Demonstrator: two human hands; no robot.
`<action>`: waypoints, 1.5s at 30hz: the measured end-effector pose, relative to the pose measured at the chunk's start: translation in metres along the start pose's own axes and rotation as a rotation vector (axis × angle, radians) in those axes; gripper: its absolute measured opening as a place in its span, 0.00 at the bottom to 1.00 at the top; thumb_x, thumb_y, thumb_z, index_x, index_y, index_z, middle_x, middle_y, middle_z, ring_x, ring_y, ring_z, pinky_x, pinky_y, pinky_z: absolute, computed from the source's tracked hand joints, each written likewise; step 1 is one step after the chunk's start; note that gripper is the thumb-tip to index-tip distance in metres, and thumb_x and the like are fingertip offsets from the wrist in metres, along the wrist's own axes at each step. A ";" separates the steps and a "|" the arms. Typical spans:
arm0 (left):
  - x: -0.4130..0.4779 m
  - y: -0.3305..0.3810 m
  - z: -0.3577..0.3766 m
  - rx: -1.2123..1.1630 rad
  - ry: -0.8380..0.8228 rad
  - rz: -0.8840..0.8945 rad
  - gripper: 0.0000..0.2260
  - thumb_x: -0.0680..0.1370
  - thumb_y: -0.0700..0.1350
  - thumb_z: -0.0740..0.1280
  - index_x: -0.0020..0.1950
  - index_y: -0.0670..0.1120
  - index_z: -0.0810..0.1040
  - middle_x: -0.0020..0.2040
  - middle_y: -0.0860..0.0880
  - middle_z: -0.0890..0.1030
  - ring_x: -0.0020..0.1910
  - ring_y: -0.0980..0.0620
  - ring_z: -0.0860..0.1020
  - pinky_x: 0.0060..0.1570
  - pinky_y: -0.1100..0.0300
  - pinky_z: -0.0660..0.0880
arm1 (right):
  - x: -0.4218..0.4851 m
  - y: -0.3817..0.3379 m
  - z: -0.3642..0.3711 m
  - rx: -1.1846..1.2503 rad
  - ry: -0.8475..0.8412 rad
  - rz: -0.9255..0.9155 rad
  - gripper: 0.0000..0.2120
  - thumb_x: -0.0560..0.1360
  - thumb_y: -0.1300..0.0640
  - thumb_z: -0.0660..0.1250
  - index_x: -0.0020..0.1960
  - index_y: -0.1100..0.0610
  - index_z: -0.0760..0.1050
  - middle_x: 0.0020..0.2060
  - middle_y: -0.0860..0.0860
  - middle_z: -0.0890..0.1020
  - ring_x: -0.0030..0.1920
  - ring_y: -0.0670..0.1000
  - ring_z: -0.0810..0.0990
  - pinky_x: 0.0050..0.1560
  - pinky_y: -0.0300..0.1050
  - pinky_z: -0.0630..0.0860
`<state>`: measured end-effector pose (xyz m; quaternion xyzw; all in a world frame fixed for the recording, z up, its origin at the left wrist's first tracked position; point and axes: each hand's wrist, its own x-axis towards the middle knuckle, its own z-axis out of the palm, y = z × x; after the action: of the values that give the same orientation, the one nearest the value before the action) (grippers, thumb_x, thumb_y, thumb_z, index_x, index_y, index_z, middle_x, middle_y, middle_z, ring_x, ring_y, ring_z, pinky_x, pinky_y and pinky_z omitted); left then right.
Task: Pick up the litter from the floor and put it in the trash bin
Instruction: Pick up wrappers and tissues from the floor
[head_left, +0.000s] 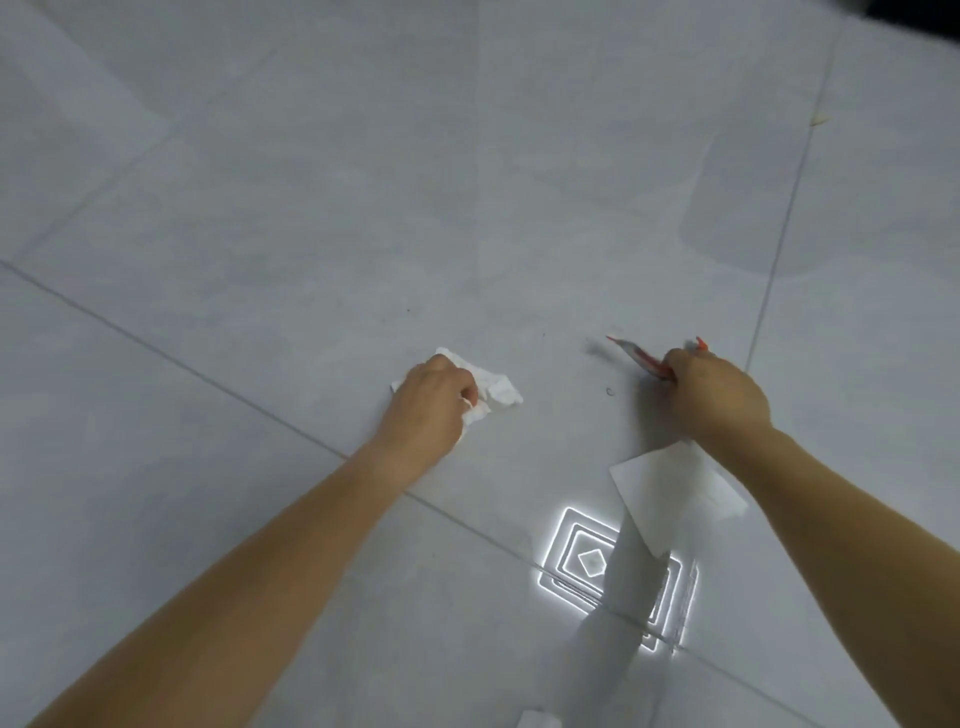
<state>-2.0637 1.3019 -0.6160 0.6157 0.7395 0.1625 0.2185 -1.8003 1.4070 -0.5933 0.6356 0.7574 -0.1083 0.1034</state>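
Note:
A crumpled white tissue (497, 388) lies on the grey tiled floor (363, 208) in the middle of the view, and my left hand (434, 402) is closed over its left part. To the right, my right hand (714, 392) grips a thin orange and white wrapper (641, 356) whose tip sticks out to the upper left, just above the floor. A flat white sheet of paper (670, 493) lies on the floor under my right forearm. The trash bin is not in view.
A bright reflection of a ceiling light (582, 561) shines on the tiles near the sheet. A small white scrap (535, 719) sits at the bottom edge. A tiny yellowish speck (820, 120) lies at the upper right, and a dark shape fills the top right corner.

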 end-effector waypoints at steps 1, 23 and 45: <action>-0.003 0.004 -0.001 -0.026 -0.010 -0.020 0.06 0.73 0.37 0.64 0.45 0.43 0.80 0.51 0.43 0.77 0.51 0.43 0.76 0.49 0.57 0.69 | -0.004 0.002 -0.001 0.022 0.009 -0.006 0.04 0.73 0.65 0.57 0.44 0.58 0.70 0.45 0.59 0.77 0.40 0.59 0.73 0.37 0.47 0.69; -0.189 0.076 0.027 0.048 -0.688 0.401 0.11 0.76 0.46 0.60 0.57 0.55 0.74 0.55 0.53 0.73 0.53 0.52 0.73 0.50 0.62 0.67 | -0.133 0.033 0.045 0.108 -0.126 -0.266 0.08 0.72 0.64 0.59 0.50 0.58 0.71 0.47 0.56 0.73 0.44 0.60 0.75 0.38 0.46 0.65; -0.166 0.241 0.019 -0.221 -0.355 0.480 0.07 0.74 0.40 0.65 0.47 0.52 0.77 0.44 0.55 0.74 0.42 0.60 0.74 0.42 0.73 0.66 | -0.293 0.179 -0.128 0.211 -0.011 -0.357 0.11 0.72 0.63 0.61 0.48 0.51 0.77 0.42 0.43 0.72 0.45 0.50 0.77 0.46 0.42 0.72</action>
<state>-1.8266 1.1836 -0.4892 0.7636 0.5015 0.1790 0.3652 -1.5759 1.1997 -0.3910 0.4980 0.8419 -0.2069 0.0196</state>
